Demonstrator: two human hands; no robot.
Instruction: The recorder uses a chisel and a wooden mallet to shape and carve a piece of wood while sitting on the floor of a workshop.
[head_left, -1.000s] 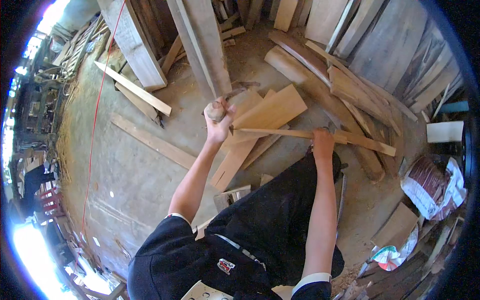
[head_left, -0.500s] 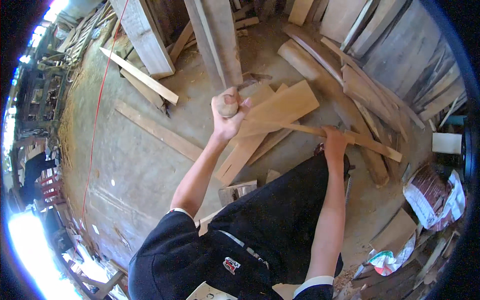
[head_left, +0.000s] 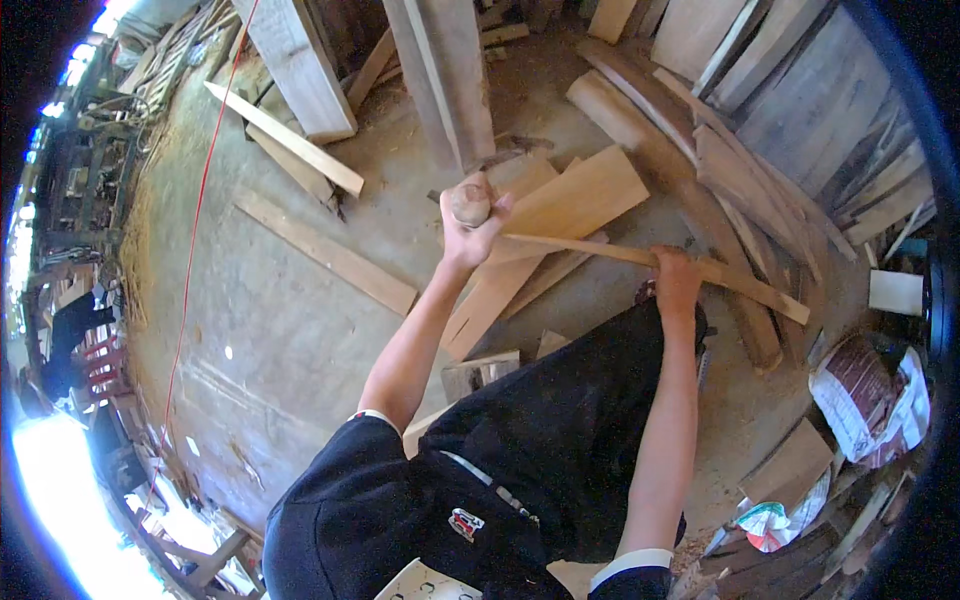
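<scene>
In the middle my left hand (head_left: 468,232) is closed round a thick piece of wood with a round end (head_left: 471,205) facing up; its lower part is hidden. My right hand (head_left: 677,275) grips a long, thin wooden strip (head_left: 590,247), which slants from beside my left hand to past my right. Below the strip, several flat boards (head_left: 575,205) lie crossed on the floor. A short wooden block (head_left: 478,374) sits close to my black-clad leg (head_left: 560,400).
A long narrow board (head_left: 325,250) lies on the floor at left, near a taut red cord (head_left: 196,215). Tall planks (head_left: 445,80) stand ahead. Curved timbers (head_left: 690,200) lie at right, beside leaning boards (head_left: 815,110) and a torn sack (head_left: 870,395).
The view has shifted slightly, so the surroundings sit a little further right. The strip's far end shows more sharply beside my left hand. Both hands keep their holds.
</scene>
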